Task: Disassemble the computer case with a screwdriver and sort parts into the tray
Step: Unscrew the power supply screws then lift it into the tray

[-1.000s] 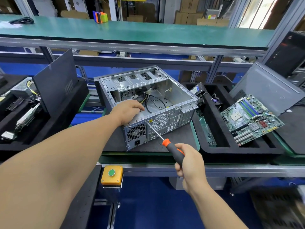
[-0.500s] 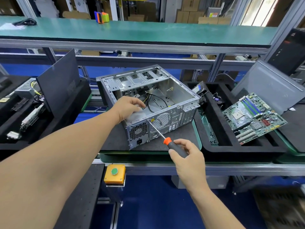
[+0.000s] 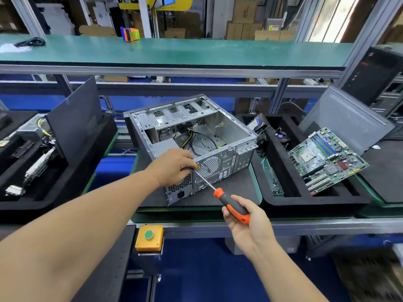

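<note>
Now right hand point(image 3: 246, 223) grips screwdriver point(image 3: 231, 205); left hand point(image 3: 174, 166) perhaps pinches its tip at computer case point(image 3: 218, 136).

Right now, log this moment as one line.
right hand grips screwdriver | tip at computer case rear | left hand at tip | motherboard in tray

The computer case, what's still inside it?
Inside the computer case: loose black and yellow cables on the bare metal floor, and a grey power supply at the near corner. The left hand covers part of it.
</note>
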